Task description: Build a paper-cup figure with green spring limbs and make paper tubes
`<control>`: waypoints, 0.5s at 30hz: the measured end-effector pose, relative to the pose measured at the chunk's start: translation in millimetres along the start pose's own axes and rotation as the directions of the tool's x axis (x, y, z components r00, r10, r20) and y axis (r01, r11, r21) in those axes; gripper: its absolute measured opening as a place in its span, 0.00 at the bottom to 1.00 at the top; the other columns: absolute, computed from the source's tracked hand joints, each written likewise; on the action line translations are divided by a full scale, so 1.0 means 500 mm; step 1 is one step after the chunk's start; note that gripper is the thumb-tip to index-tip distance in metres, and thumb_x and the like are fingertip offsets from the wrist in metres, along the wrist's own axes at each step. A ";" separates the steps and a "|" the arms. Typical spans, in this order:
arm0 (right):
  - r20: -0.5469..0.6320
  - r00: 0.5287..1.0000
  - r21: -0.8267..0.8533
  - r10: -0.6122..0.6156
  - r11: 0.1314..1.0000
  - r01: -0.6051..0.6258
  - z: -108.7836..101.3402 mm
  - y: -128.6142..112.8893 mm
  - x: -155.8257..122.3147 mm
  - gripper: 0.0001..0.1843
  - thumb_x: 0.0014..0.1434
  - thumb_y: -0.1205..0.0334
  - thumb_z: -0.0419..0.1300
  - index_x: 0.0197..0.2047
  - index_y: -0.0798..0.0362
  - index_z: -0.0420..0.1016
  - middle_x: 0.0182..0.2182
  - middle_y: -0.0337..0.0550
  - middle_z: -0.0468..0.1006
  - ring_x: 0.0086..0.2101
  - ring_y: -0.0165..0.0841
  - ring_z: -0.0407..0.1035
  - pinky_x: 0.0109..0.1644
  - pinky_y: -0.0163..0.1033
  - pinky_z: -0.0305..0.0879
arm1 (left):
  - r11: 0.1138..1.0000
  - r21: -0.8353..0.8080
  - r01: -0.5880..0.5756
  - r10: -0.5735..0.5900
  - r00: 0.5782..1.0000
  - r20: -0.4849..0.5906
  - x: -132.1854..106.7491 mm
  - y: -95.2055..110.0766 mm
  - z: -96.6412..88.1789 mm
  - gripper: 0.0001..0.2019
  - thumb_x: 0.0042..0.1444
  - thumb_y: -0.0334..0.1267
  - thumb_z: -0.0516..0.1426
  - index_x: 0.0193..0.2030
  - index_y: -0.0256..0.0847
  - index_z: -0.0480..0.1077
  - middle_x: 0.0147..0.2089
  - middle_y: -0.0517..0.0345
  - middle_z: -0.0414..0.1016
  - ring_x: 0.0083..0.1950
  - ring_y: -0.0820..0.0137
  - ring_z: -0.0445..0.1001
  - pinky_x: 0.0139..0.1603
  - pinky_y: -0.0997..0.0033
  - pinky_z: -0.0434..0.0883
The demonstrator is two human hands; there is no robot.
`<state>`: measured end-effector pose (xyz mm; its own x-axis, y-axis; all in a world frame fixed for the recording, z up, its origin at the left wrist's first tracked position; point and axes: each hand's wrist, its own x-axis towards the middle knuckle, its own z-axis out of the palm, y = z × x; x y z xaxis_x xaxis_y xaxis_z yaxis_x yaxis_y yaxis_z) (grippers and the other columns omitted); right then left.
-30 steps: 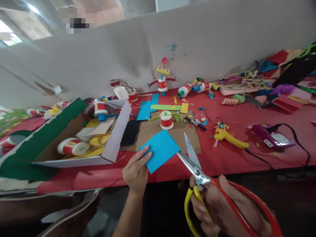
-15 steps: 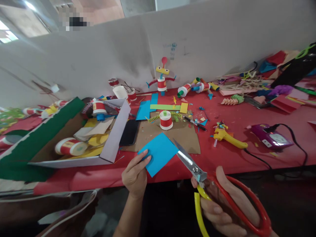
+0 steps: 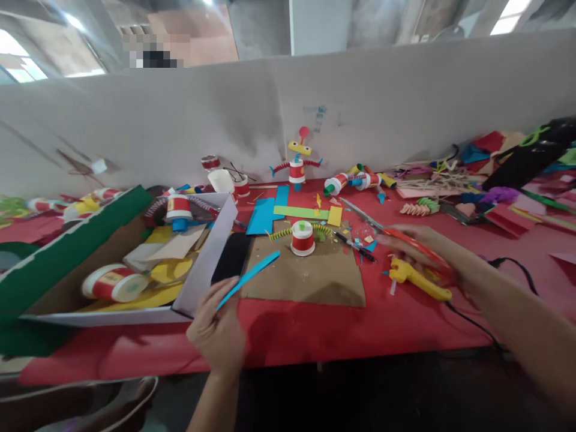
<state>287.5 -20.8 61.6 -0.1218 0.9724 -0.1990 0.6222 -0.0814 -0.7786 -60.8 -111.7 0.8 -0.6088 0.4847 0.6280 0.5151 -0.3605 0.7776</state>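
My left hand [image 3: 218, 333] pinches a piece of blue paper [image 3: 249, 277], seen nearly edge-on above the front of the table. Over the right half of the table, my right hand [image 3: 405, 249] grips a large pair of scissors [image 3: 373, 223] by the handles, slightly blurred, with the blades pointing to the back left. Below that hand lies a yellow glue gun [image 3: 418, 281]. Between the hands, a red and white paper cup [image 3: 303, 238] with yellow-green coiled paper arms stands on a brown cardboard sheet [image 3: 301, 285].
At left stands an open box [image 3: 204, 258] holding cups and paper. A dark phone [image 3: 231, 257] lies beside it. Behind the cardboard are blue paper [image 3: 261, 216], a green strip [image 3: 299, 212] and a finished cup figure [image 3: 297, 171]. A pen [image 3: 355, 246] lies right of the cup.
My right hand has carried the scissors away from the blue paper, rightward and back over the table. My left hand has moved left and tilted the paper edge-on. The view has shifted up.
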 end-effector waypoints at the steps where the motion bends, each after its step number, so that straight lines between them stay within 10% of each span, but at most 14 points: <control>1: -0.015 0.998 -0.103 -0.063 0.993 0.061 -0.014 -0.003 0.051 0.19 0.61 0.45 0.52 0.36 0.51 0.76 0.22 0.43 0.71 0.25 0.36 0.66 0.27 0.41 0.64 | 0.999 0.045 -0.011 0.013 0.999 -0.045 0.025 0.003 0.009 0.05 0.51 0.36 0.63 0.35 0.43 0.79 0.36 0.60 0.77 0.35 0.70 0.74 0.38 0.69 0.70; 4: -0.013 0.984 -0.357 -0.175 0.920 0.159 -0.032 -0.009 0.185 0.13 0.60 0.55 0.57 0.36 0.56 0.77 0.32 0.46 0.76 0.38 0.40 0.70 0.42 0.44 0.65 | 0.969 0.248 -0.016 0.027 0.999 -0.041 0.126 -0.005 0.051 0.07 0.52 0.41 0.62 0.30 0.40 0.76 0.25 0.64 0.71 0.26 0.74 0.66 0.30 0.72 0.64; 9: 0.100 0.961 -0.588 -0.256 0.764 0.265 -0.017 0.003 0.306 0.12 0.60 0.68 0.56 0.45 0.62 0.75 0.39 0.51 0.78 0.41 0.38 0.72 0.46 0.43 0.63 | 0.953 0.302 -0.033 -0.055 0.959 0.279 0.291 -0.080 0.180 0.06 0.51 0.37 0.61 0.31 0.37 0.71 0.27 0.61 0.72 0.29 0.72 0.68 0.34 0.70 0.65; 15: 0.161 0.940 -0.736 -0.300 0.598 0.317 -0.010 0.045 0.356 0.19 0.55 0.73 0.57 0.49 0.58 0.78 0.39 0.57 0.80 0.38 0.43 0.73 0.41 0.42 0.64 | 0.931 0.359 0.070 -0.223 0.886 0.407 0.347 -0.196 0.318 0.13 0.45 0.31 0.64 0.19 0.39 0.62 0.17 0.62 0.65 0.25 0.70 0.69 0.35 0.66 0.68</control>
<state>283.6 151.6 11.5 -0.4262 0.9033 -0.0494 0.9026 0.4209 -0.0906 -121.1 134.3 28.6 -0.4088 0.8341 0.3703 0.6532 -0.0159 0.7570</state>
